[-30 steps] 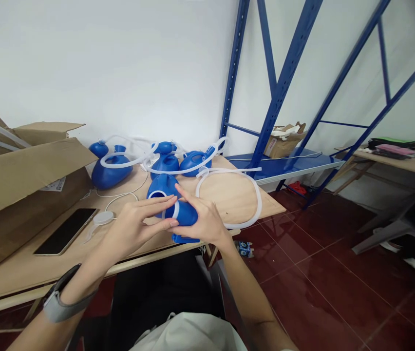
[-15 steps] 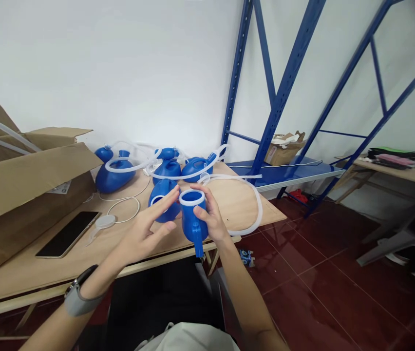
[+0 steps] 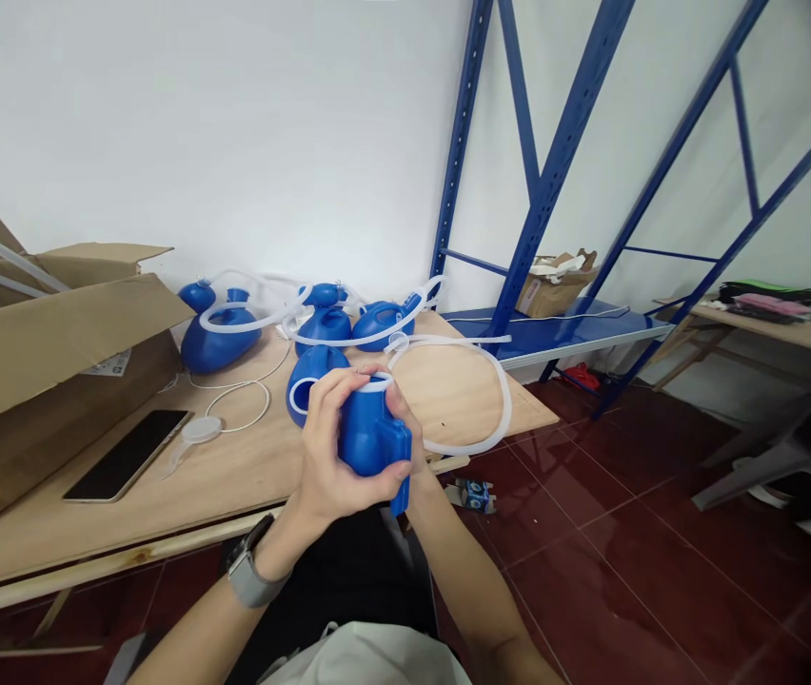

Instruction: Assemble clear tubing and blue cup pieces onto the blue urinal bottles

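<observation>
- Fingers (image 3: 332, 392) of the left hand (image 3: 326, 466) clamp the blue vessel (image 3: 364, 433) along its left side, thumb stretched across its lower front.
- Right hand (image 3: 412, 428) wraps it from behind and the right; much of that grip is hidden.
- Vessel upright, white rim (image 3: 379, 382) upward, held at the front edge of the worktop (image 3: 455, 390).
- Both forearms slant inward; left wrist wears a watch (image 3: 252, 571).

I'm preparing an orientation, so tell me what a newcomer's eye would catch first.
Probably the white-rimmed blue container between the left hand and right hand, in the lower middle. Behind it, pale tubing loops among more blue vessels on the table. A blue metal rack stands on the right.
</observation>
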Demonstrator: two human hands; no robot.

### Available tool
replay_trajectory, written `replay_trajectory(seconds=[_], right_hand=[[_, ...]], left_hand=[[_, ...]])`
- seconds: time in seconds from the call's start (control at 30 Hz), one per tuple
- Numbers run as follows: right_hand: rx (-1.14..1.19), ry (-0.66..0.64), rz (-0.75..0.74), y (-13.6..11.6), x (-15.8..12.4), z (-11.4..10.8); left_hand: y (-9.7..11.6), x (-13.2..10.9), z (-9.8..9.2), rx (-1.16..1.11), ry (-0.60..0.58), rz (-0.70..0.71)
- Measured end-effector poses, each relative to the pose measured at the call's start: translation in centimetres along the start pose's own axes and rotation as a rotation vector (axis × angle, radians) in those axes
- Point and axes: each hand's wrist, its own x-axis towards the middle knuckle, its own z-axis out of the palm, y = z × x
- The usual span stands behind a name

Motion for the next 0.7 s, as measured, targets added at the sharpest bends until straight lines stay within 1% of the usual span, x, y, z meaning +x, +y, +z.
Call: replay_trajectory(seconds=[0.07,0.1,0.17,0.23,0.27,0.33,0.4,0.43,0.47,0.5,0.53,0.6,0.67,0.7], right_hand=[[0.042,0.039,0.007,-0.1,0.4,-0.1],[0.055,0.055,0.012,0.0,0.6,-0.2],[0.062,0.080,0.031,0.4,1.3,-0.5],[0.046,0.111,0.064,1.0,1.9,-1.1],[0.022,0.135,0.076,1.3,2.3,-1.6],[-0.071,0.179,0.075,1.8,2.7,-2.8],[-0.182,0.174,0.063,1.9,3.0,-4.0],[-0.221,0.156,0.060,1.8,3.1,-4.5],[-0.243,0.135,0.058,1.7,3.1,-4.8],[-0.253,0.122,0.055,1.6,3.1,-5.1],[-0.258,0.122,0.043,1.5,3.1,-5.2],[-0.280,0.144,0.001,1.3,3.1,-5.2],[-0.316,0.163,-0.041,1.4,3.2,-5.0],[-0.339,0.166,-0.057,1.5,3.2,-4.9]], left_hand=[[-1.0,0.0,0.3,-0.043,-0.010,0.007],[-1.6,0.0,0.4,-0.066,-0.033,-0.006],[-2.8,-0.4,0.0,-0.090,-0.100,-0.085],[-3.6,-0.7,-1.1,-0.066,-0.130,-0.191],[-3.9,-0.9,-2.1,-0.030,-0.119,-0.235],[-4.7,-1.2,-4.6,0.106,-0.075,-0.305],[-6.0,-1.6,-7.8,0.328,-0.043,-0.398],[-7.1,-1.8,-9.5,0.453,-0.055,-0.463],[-8.5,-2.2,-11.1,0.577,-0.123,-0.545],[-10.1,-2.6,-12.5,0.686,-0.231,-0.625],[-11.9,-3.1,-13.7,0.746,-0.344,-0.662],[-15.5,-4.2,-15.5,0.742,-0.568,-0.664],[-18.7,-5.3,-16.5,0.675,-0.729,-0.634],[-20.0,-5.8,-16.9,0.661,-0.791,-0.615]])
